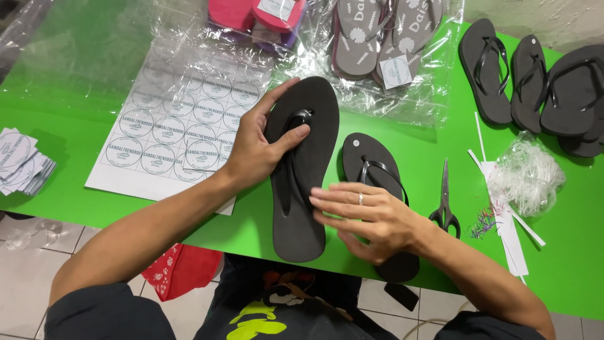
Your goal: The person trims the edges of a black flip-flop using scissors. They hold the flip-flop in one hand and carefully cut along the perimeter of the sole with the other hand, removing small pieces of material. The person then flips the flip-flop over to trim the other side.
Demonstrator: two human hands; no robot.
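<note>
1. The green desk (75,135) carries everything; the sticker sheet (182,132) lies at nine o'clock.
2. The black flip-flop (305,170) sits dead centre, its mate (371,160) at three o'clock.
3. My left hand (258,148) clamps its edge, thumb pressing the strap plug (302,118); best to keep that steady.
4. My right hand (368,217) hovers spread, holding nothing.

the left hand (255,151) grips a black flip-flop (302,170) near its toe end, thumb pressed on the strap by the toe post, the sandal lifted at a slant over the green tabletop (75,132). the right hand (371,220) lies with fingers spread across a second black flip-flop (371,160) lying just beside the first. black scissors (445,204) lie near to the right, a sheet of round stickers (170,135) to the left, more black flip-flops (531,82) at the far right.
</note>
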